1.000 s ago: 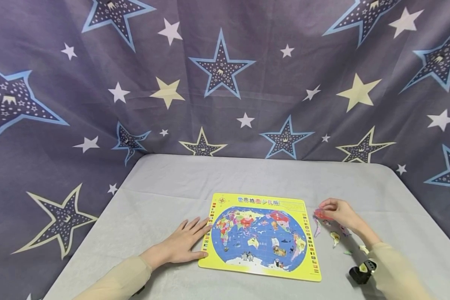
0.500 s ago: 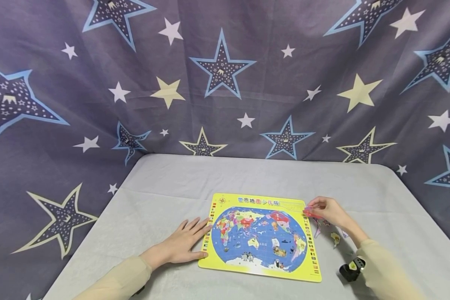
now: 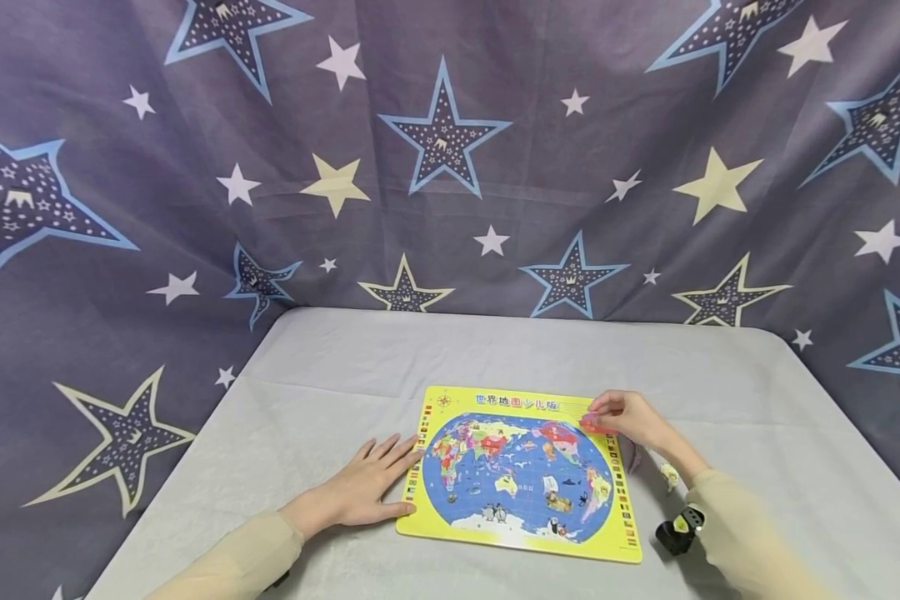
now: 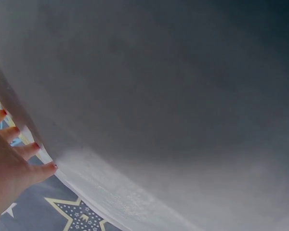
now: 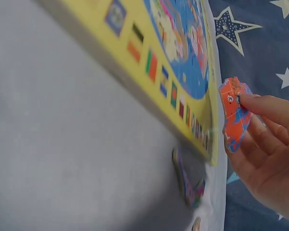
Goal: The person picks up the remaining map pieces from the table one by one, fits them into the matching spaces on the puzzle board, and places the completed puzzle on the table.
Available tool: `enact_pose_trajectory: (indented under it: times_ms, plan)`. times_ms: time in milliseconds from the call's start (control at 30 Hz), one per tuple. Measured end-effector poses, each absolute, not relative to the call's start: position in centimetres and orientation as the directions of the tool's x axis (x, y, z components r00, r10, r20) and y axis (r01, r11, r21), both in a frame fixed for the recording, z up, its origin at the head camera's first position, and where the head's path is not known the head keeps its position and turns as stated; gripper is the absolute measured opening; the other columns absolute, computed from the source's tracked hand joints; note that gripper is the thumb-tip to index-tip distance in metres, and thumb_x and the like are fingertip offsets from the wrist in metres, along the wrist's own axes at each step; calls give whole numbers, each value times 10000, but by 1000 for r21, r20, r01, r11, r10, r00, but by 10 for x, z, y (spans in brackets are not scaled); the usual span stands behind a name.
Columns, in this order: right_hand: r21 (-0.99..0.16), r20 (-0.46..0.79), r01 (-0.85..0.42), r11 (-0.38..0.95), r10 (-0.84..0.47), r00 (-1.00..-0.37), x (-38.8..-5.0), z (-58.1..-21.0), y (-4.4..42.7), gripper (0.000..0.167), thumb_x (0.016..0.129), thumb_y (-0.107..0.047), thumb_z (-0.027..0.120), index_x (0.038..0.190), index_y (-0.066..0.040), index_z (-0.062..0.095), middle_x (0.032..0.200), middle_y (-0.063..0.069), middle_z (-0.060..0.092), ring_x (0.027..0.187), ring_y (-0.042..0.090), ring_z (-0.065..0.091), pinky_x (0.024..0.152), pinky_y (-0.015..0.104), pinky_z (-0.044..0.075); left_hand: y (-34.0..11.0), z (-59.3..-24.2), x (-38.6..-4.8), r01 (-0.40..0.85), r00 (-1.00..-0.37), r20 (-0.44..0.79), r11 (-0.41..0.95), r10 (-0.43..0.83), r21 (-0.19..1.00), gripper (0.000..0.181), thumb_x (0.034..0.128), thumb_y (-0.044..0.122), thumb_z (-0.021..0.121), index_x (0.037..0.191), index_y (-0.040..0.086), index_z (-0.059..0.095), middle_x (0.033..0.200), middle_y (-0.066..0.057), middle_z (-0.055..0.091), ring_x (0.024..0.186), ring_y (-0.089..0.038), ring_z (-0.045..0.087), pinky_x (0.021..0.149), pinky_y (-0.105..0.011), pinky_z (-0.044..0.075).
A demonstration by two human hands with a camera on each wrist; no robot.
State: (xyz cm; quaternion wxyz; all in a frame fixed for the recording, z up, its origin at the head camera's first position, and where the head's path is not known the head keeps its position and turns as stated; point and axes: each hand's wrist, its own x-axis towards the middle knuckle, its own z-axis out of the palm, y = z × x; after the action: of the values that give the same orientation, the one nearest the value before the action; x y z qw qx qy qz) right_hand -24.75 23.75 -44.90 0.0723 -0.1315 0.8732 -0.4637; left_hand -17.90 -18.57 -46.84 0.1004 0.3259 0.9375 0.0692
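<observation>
A yellow-bordered world map puzzle board lies on the table with its blue oval map facing up. The left hand rests flat with spread fingers at the board's left edge; its fingers also show in the left wrist view. Over the board's upper right corner, the right hand pinches a red puzzle piece between thumb and fingers. The right wrist view shows this piece as orange-red with blue patches, held above the surface beside the board.
A yellowish loose piece lies right of the board, partly near the right sleeve. A slim purple piece lies close to the board's edge. The grey cloth-covered table meets a star-patterned curtain behind.
The right hand has moved left with the red puzzle piece, from above the loose pieces to over the board's upper right corner. The left hand has stayed in place.
</observation>
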Motion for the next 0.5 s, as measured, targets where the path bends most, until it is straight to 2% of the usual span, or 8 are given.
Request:
enact_pose_trajectory:
  times_ms: [233,500]
  plan:
    - [-832,17,-200,517,-337,-941,-251,-451,227,142,770,12,610,901,66,599,815,117,631,736,184,588,626,228,494,-186,-468,-180,604,-764,-137,773,631,193,784,818,671,325,1423,188,205,1481,-23,127,1331,-293,134,1026,-543,129]
    - [-853,73,-267,448,-405,-912,-252,-453,218,129,773,-95,646,856,-2,614,763,44,636,677,123,582,574,237,485,-186,-468,-180,601,-764,-142,774,630,200,787,814,677,324,1421,189,210,1480,-25,129,1333,-293,128,1026,-545,128]
